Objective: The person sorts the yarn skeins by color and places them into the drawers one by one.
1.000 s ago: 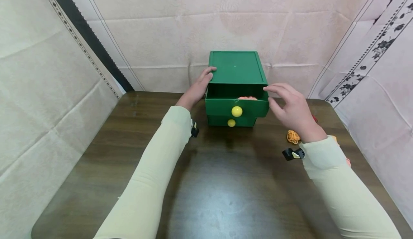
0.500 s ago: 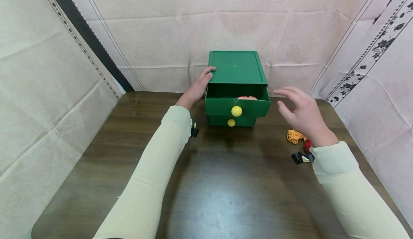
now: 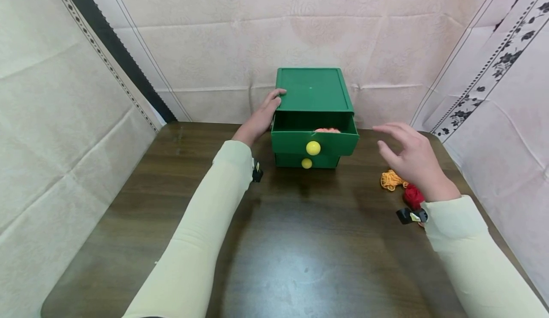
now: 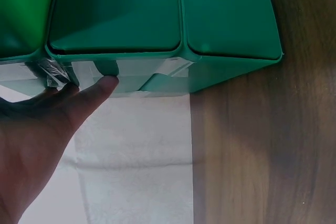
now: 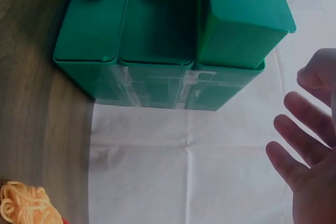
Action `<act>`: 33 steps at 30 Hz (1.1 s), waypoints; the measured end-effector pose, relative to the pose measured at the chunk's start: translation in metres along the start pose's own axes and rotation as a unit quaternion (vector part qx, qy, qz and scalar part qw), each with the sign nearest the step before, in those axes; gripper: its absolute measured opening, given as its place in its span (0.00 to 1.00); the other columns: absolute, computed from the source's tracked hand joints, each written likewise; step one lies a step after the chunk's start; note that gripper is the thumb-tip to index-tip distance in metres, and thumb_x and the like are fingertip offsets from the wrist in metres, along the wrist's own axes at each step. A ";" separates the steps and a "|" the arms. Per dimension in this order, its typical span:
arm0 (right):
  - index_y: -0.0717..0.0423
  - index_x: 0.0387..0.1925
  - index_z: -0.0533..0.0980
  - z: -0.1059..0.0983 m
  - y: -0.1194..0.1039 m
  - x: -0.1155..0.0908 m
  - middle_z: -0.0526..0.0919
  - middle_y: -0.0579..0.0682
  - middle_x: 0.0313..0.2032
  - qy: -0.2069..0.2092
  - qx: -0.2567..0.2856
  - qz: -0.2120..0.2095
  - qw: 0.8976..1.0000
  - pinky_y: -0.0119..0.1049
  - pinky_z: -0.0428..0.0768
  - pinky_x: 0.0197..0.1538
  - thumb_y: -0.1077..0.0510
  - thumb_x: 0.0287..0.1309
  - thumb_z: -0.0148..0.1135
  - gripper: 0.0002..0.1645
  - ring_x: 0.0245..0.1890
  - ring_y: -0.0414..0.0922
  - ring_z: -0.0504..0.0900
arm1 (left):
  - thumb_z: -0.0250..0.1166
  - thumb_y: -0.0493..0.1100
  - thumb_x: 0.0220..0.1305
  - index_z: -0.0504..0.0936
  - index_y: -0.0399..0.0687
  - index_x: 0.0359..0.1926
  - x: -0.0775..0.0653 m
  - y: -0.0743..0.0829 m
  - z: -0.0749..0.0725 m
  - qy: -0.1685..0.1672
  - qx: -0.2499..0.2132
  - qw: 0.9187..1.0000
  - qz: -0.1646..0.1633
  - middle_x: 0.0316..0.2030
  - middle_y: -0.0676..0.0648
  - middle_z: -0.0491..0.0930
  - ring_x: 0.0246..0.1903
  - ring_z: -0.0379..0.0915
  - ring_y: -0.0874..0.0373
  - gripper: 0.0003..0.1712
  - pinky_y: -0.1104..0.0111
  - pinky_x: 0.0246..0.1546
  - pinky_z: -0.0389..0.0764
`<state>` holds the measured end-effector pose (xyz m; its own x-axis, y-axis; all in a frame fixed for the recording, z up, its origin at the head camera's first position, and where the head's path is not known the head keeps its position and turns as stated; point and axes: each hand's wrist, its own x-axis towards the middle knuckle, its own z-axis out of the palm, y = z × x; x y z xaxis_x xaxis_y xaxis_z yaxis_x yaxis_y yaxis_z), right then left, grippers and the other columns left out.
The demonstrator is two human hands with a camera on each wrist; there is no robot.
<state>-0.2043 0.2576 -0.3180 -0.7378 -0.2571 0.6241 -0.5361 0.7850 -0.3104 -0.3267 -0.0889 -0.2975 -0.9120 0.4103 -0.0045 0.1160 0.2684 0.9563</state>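
A green drawer cabinet stands at the back of the table, its top drawer pulled out. Something pink shows inside that drawer. Yellow knobs sit on the drawer fronts. My left hand rests against the cabinet's left side, fingertips at the top edge; in the left wrist view, its extended fingers touch the taped side wall. To the right of the cabinet, my right hand hovers with nothing in it, fingers loosely bent and apart. Orange yarn and red yarn lie below it.
The dark wooden table reaches forward from the cabinet. Pale cloth hangs behind and at both sides. In the right wrist view, the orange yarn lies at the lower left.
My right hand has moved right and toward me, away from the top drawer's right edge, uncovering the red yarn. The left hand stays at the cabinet's side.
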 end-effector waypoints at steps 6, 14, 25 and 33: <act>0.52 0.54 0.79 -0.001 0.005 -0.006 0.80 0.53 0.54 0.000 -0.014 0.006 1.000 0.34 0.72 0.45 0.61 0.61 0.59 0.19 0.45 0.49 0.79 | 0.35 0.56 0.78 0.53 0.68 0.72 0.000 0.000 0.000 -0.005 -0.009 1.000 -0.003 0.75 0.48 0.47 0.67 0.59 0.48 0.25 0.51 0.62 0.68; 0.54 0.54 0.78 -0.003 0.011 -0.011 0.79 0.55 0.53 -0.010 -0.012 0.018 1.000 0.57 0.74 0.53 0.61 0.61 0.60 0.19 0.53 0.55 0.77 | 0.34 0.55 0.78 0.52 0.69 0.72 0.002 0.000 -0.001 -0.010 -0.008 1.000 -0.009 0.75 0.50 0.46 0.68 0.57 0.49 0.25 0.51 0.64 0.66; 0.52 0.57 0.77 -0.011 0.019 -0.022 0.79 0.55 0.55 -0.039 -0.020 0.046 0.998 0.50 0.74 0.50 0.60 0.62 0.58 0.20 0.52 0.53 0.76 | 0.33 0.54 0.78 0.51 0.69 0.73 0.001 0.002 -0.002 -0.005 0.015 1.000 -0.008 0.76 0.52 0.43 0.72 0.48 0.52 0.25 0.51 0.69 0.59; 0.52 0.57 0.76 -0.014 0.027 -0.031 0.78 0.57 0.56 -0.067 -0.014 0.073 0.995 0.60 0.72 0.54 0.59 0.62 0.59 0.21 0.57 0.57 0.73 | 0.32 0.55 0.78 0.51 0.70 0.73 0.001 0.002 -0.001 0.000 0.022 1.000 -0.012 0.76 0.53 0.43 0.73 0.45 0.53 0.26 0.51 0.70 0.56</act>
<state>-0.1899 0.2944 -0.3352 -0.8564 -0.2098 0.4718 -0.4084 0.8343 -0.3703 -0.3276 -0.0892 -0.2951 -0.9149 0.4026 -0.0276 0.1110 0.3168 0.9420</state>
